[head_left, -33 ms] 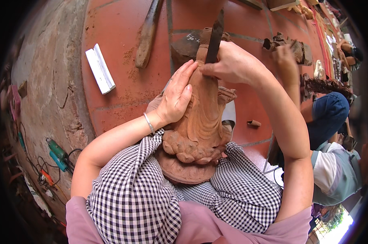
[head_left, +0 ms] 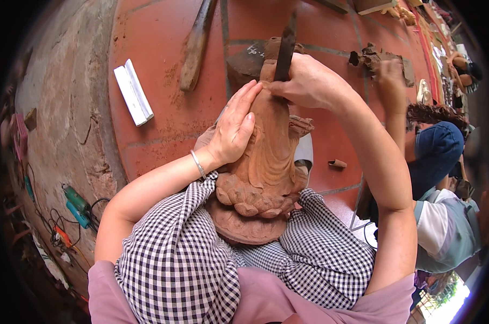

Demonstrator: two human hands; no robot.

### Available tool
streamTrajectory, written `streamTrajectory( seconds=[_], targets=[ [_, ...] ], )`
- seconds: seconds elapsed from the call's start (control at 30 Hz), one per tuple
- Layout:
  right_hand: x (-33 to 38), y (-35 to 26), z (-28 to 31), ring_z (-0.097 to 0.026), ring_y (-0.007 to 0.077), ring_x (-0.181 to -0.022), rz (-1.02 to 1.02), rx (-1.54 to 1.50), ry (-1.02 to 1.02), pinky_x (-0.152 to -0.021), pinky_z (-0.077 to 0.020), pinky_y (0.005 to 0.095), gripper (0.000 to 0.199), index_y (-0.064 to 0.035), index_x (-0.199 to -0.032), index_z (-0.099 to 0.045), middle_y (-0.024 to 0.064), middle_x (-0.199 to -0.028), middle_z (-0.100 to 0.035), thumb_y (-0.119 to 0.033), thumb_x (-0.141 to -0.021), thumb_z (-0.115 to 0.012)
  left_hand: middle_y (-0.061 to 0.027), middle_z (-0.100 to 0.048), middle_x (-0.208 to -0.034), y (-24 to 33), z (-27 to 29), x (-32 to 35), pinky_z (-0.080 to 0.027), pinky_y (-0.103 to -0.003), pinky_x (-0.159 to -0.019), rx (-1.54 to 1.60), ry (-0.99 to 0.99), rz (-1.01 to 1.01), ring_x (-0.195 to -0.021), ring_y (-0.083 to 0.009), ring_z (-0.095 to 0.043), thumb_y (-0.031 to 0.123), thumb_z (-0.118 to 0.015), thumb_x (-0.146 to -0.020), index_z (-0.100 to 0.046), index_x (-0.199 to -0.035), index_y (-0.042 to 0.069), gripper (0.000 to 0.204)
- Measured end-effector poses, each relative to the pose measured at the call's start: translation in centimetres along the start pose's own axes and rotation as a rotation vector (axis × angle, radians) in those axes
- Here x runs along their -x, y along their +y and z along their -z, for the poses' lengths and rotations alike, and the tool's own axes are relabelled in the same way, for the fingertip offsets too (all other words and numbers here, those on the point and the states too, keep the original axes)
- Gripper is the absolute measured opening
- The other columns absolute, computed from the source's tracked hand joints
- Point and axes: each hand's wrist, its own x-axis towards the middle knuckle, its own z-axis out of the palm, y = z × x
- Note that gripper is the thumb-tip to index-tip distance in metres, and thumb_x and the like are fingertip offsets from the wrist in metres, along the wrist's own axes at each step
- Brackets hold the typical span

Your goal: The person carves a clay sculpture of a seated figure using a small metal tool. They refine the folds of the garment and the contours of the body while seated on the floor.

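A reddish-brown carved wooden statue [head_left: 271,140] with draped folds and a petalled base leans away from me between my legs, its round bottom in my checked lap. My left hand [head_left: 232,127] lies against its left side, fingers stretched out and together, their tips near the narrow upper part. My right hand [head_left: 309,81] is closed on a dark, flat, tapering blade [head_left: 285,51] that points away from me. The blade's lower end meets the wood near my left fingertips. Its tip is blurred, and my grip partly hides the statue's far end.
Ahead on the red tiles lie a wooden-handled tool [head_left: 193,65], a white folded piece [head_left: 134,93] and a dark block [head_left: 247,62]. A teal power tool [head_left: 77,205] with cords is at left. On the right sits a co-worker [head_left: 439,156], one blurred hand near carved wood [head_left: 371,59].
The blade and my right hand have shifted very slightly, and the blade's tip is now blurred. The co-worker's hand has moved a little to the right. My left hand stays in place.
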Motion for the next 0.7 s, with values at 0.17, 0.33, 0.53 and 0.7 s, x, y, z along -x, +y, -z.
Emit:
streamTrajectory(
  seconds=[0.17,0.33,0.53,0.7],
  targets=[
    [2.0,-1.8,-1.6,-0.07,0.0336,-0.09,0.089,0.364,-0.09,-0.079,-0.0552,0.0421,0.027,-0.0041,-0.103,-0.067,0.0175,-0.095,-0.072,-0.019,-0.081,-0.074,-0.027,-0.038,-0.153,-0.1,0.0,0.5,-0.027,-0.045,-0.12,-0.02,0.021,0.02,-0.143,-0.0405,-0.037,0.02,-0.041,-0.097,-0.04,-0.148,-0.005,0.056],
    [0.3,0.2,0.8,-0.067,0.0189,-0.083,-0.091,-0.132,-0.09,-0.078,-0.0551,0.0359,0.031,-0.0008,-0.109,-0.068,0.0115,-0.091,-0.073,-0.017,-0.083,-0.075,-0.027,-0.039,-0.153,0.0,0.0,0.0,-0.028,-0.045,-0.12,-0.003,0.005,-0.005,-0.143,-0.0406,-0.037,0.02,-0.041,-0.098,-0.04,-0.148,-0.005,0.056],
    [2.6,-1.1,-1.2,-0.071,0.0313,-0.09,0.097,0.231,-0.025,-0.081,-0.0561,0.0403,0.031,-0.0042,-0.105,-0.068,0.0161,-0.093,-0.073,-0.022,-0.08,-0.077,-0.0272,-0.039,-0.153,0.2,0.1,0.3,-0.028,-0.045,-0.12,-0.017,0.027,0.016,-0.143,-0.0403,-0.037,0.019,-0.041,-0.098,-0.041,-0.148,-0.005,0.055],
    [1.0,0.4,0.2,-0.068,0.0117,-0.084,-0.089,-0.287,-0.008,-0.076,-0.0582,0.0301,0.022,0.0019,-0.103,-0.067,0.0052,-0.086,-0.07,-0.012,-0.088,-0.075,-0.0267,-0.039,-0.153,0.0,0.1,0.4,-0.028,-0.045,-0.12,0.0,0.007,0.028,-0.143,-0.0401,-0.037,0.02,-0.041,-0.099,-0.04,-0.149,-0.003,0.055]
  ],
)
